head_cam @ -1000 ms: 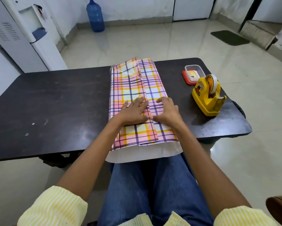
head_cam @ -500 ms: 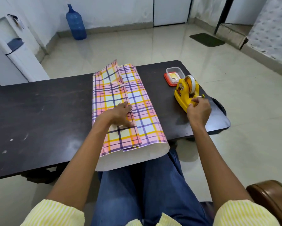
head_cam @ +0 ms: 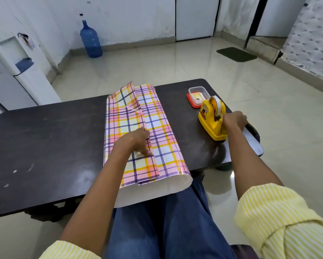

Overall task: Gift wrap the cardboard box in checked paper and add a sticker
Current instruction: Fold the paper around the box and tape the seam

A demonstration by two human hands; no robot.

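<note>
The checked paper (head_cam: 162, 128), pink, yellow and purple, is folded over the cardboard box, which is fully hidden beneath it on the dark table (head_cam: 50, 139). The two paper flaps overlap along the middle. My left hand (head_cam: 139, 141) lies flat on that seam, pressing the upper flap down. The paper's open near end hangs over the table edge, white side showing. My right hand (head_cam: 234, 120) is at the cutter end of the yellow tape dispenser (head_cam: 212, 118), fingers curled at the tape end; the tape itself is too small to make out.
A small clear container with an orange lid (head_cam: 198, 95) sits behind the dispenser near the table's far right corner. A white sheet (head_cam: 254, 141) lies at the right edge. A water cooler (head_cam: 16, 68) and blue bottle (head_cam: 91, 41) stand on the floor beyond.
My right hand left the paper seam and went right to the tape dispenser. My left hand stayed on the overlap, holding it down. The camera turned slightly.
</note>
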